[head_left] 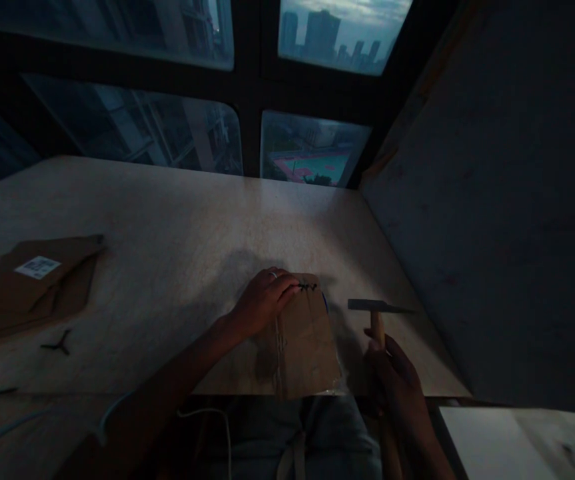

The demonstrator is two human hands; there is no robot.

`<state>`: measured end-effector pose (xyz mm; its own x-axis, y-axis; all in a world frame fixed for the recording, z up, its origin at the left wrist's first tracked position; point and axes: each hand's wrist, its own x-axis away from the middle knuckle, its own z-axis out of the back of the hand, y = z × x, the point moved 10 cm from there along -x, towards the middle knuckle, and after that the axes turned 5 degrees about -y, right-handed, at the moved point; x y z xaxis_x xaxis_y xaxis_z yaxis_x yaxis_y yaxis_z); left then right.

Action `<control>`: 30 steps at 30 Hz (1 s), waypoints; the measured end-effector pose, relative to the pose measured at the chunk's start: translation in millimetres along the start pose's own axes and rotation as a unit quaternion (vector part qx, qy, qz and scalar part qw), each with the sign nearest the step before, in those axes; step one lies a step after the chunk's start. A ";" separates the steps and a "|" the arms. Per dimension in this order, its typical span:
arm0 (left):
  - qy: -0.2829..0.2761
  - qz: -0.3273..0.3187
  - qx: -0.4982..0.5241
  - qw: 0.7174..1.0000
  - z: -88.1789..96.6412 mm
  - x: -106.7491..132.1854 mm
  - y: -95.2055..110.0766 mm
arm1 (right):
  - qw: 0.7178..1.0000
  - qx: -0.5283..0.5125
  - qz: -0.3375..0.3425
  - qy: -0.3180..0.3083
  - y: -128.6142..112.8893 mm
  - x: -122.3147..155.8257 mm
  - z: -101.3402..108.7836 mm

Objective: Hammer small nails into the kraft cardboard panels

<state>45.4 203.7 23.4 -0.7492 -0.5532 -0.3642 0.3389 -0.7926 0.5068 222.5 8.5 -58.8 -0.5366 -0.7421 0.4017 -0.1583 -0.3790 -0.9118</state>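
Observation:
A worn brown cardboard box [310,340] lies near the table's front edge, with torn tape along its left side. My left hand [267,300], wearing a ring, rests over its far left corner. The fingers are drawn together, and their tips meet a small dark piece [309,287] on the box's far end; its kind is too dim to make out. To the right of the box, my right hand [397,377] is wrapped around the wooden handle of a hammer [374,306]. The hammer's dark head, with one tapered end, is raised beside the box, apart from it.
Flattened cardboard [22,287] with a white label lies at the left. A dark three-armed piece [58,343] and a thin dark piece [3,392] lie nearer me. A pale cable [117,403] hangs by my left forearm. A wall [492,233] bounds the right, windows the back.

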 end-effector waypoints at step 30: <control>0.030 0.002 0.055 0.998 1.4 2.0 3.3 | 0.920 0.282 0.196 -0.190 -134.1 1.4 -72.4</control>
<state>44.3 200.3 25.4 -0.7115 -0.5730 -0.4067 0.2749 -0.7596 0.5894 183.0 98.3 57.8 -0.1149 -0.9819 0.1503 0.4978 -0.1878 -0.8467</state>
